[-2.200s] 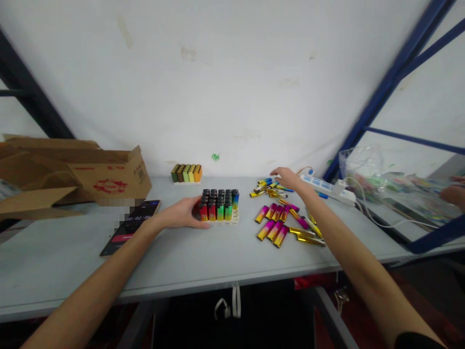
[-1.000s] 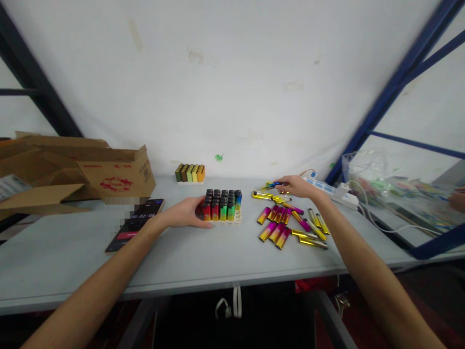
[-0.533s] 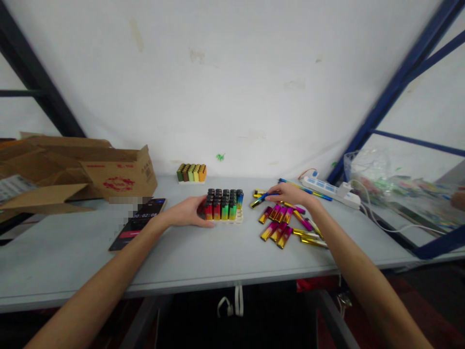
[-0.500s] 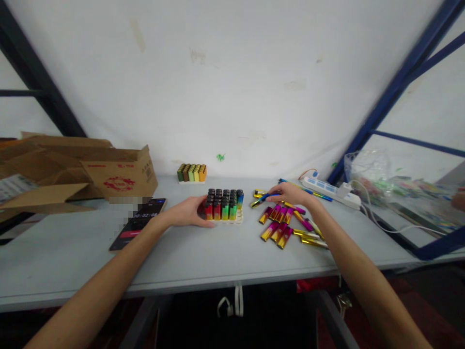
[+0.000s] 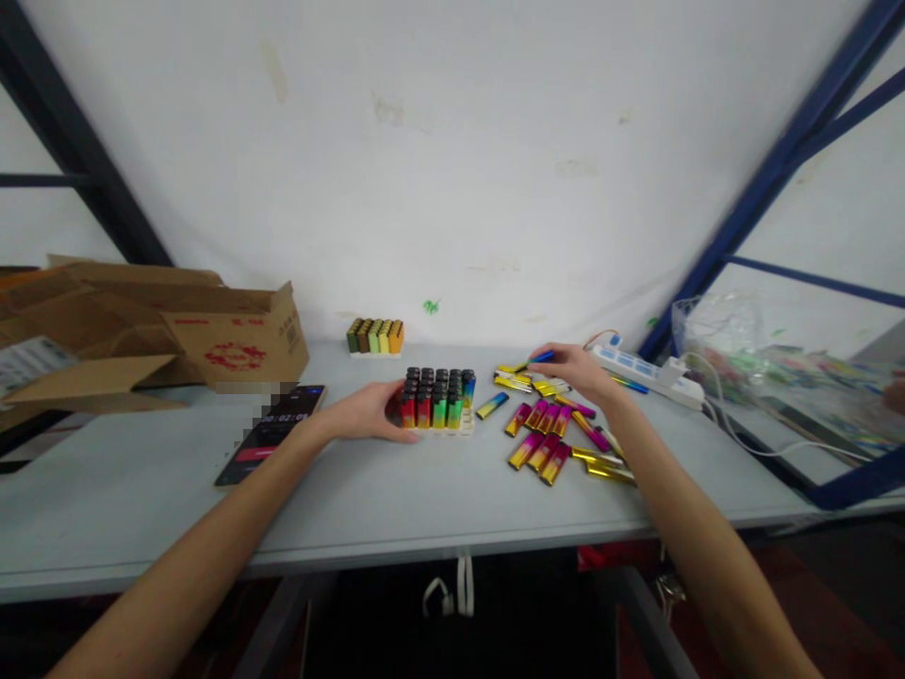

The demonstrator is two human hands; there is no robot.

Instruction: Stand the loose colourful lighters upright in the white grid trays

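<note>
Several upright lighters (image 5: 438, 410) in red, green and blue with black tops fill most of a white tray (image 5: 467, 426). Around the tray's left side rests my left hand (image 5: 371, 411), its thumb and fingers on the end row. My right hand (image 5: 571, 366) pinches a blue-and-yellow lighter (image 5: 541, 357) above the loose pile. One blue-and-yellow lighter (image 5: 492, 405) lies just right of the tray. Several purple-and-gold lighters (image 5: 543, 452) lie flat below my right hand, with gold ones (image 5: 513, 382) further back.
A second tray of lighters (image 5: 375, 338) stands by the wall. Left are a phone (image 5: 269, 438) and open cardboard boxes (image 5: 233, 344). A power strip (image 5: 647, 375), a blue rack post (image 5: 749, 189) and plastic bags (image 5: 721, 330) are right. Part of another person's hand (image 5: 895, 394) shows at the far right edge.
The lighter beside the tray has been let go onto the table. My right hand has moved slightly right and back and now holds another blue one. My left hand has stayed at the tray.
</note>
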